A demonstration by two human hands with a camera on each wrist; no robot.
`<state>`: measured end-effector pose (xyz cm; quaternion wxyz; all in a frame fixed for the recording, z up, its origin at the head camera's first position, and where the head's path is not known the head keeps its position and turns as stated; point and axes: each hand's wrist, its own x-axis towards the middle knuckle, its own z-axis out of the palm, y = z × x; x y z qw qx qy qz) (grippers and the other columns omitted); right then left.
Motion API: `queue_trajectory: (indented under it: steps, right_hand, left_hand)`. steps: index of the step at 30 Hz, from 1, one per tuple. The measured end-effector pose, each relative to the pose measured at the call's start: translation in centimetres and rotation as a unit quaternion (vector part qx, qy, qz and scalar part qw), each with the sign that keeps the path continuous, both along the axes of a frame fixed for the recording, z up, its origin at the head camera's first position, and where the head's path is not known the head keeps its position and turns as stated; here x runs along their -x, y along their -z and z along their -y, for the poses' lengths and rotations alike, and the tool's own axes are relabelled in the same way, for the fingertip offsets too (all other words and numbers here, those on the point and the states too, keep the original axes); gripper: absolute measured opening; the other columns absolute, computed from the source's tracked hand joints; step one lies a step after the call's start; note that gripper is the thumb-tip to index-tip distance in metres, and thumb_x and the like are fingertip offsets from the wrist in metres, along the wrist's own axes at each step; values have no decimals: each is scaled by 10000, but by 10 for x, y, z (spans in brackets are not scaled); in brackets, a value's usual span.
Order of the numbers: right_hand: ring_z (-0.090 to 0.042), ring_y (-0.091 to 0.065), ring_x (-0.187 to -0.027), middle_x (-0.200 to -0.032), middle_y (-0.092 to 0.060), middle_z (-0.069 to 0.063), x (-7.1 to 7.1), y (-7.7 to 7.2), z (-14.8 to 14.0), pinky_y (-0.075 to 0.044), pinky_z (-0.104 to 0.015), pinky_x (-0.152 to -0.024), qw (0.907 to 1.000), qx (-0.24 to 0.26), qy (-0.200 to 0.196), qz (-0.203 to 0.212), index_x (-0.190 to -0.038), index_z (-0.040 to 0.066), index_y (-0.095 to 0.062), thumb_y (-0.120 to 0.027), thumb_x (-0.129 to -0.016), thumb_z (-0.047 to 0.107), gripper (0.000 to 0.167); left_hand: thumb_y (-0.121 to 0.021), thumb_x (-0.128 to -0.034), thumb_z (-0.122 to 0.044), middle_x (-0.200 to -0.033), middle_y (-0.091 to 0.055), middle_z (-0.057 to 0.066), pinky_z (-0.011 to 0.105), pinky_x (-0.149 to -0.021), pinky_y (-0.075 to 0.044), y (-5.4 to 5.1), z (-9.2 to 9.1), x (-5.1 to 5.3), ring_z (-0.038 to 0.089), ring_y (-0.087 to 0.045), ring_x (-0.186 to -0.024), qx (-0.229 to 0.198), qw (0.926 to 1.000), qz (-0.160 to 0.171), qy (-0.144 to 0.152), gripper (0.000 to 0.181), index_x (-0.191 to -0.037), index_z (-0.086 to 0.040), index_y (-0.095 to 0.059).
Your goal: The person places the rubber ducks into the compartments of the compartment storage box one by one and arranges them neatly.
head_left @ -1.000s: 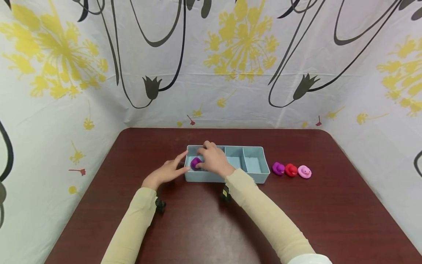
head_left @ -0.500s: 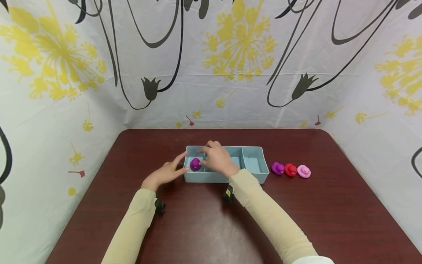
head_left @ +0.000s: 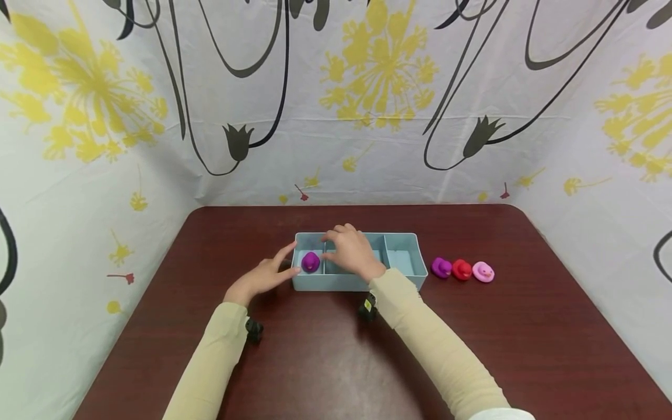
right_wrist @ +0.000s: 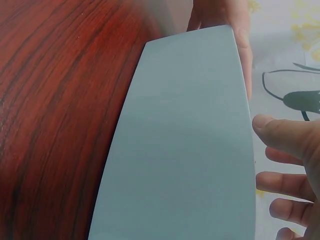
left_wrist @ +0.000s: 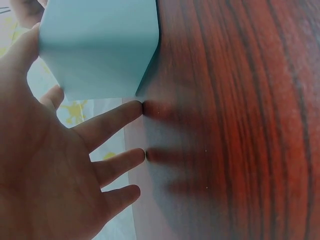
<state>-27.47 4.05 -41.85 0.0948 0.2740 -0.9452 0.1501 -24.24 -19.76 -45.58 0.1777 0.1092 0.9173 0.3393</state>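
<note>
A pale blue divided box (head_left: 331, 283) stands on the table, and a purple rubber duck (head_left: 311, 262) sits in its leftmost compartment. My left hand (head_left: 261, 280) touches the box's left end with thumb and forefinger, its fingers spread. In the left wrist view the other fingers (left_wrist: 112, 125) of that hand extend beside the box corner, near the tabletop. Over the middle compartments hovers my right hand (head_left: 353, 252), its fingers loosely bent and holding nothing. The right wrist view shows its thumb (right_wrist: 280, 131) by the box's upper edge, apart from the duck.
To the right of the box, a second purple duck (head_left: 441, 268), a red duck (head_left: 462, 270) and a pink duck (head_left: 483, 272) stand in a row on the dark red-brown table (head_left: 315, 361). A patterned white cloth (head_left: 325, 146) hangs behind and at both sides.
My right hand has drawn away from the purple duck and moved rightward, leaving the duck in the leftmost compartment. My left hand keeps its place at the box's end.
</note>
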Motion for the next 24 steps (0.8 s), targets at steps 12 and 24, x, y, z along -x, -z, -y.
queue_trajectory:
  steps: [12,24]
  right_hand:
    - [-219,-559,-915,-1017,-689,-53,0,-2,-8,-491,-441,-778,9997,173,143,134,-1052,139,-720,-779,-795,311,314]
    - [-193,-571,-930,-971,-681,-38,0,-6,-20,-505,-377,-771,9977,545,210,348,-1023,145,-728,-759,-819,295,256]
  left_hand:
    - [-503,-896,-620,-1498,-370,127,634,-1055,-299,-2,-1,0,395,-321,-1376,-45,10000,-14,-2,779,-1518,-419,-81]
    - [-506,-891,-628,-1505,-365,126,631,-1060,-294,0,1,0,397,-316,-1384,-38,9999,-141,29,778,-1516,-425,-91]
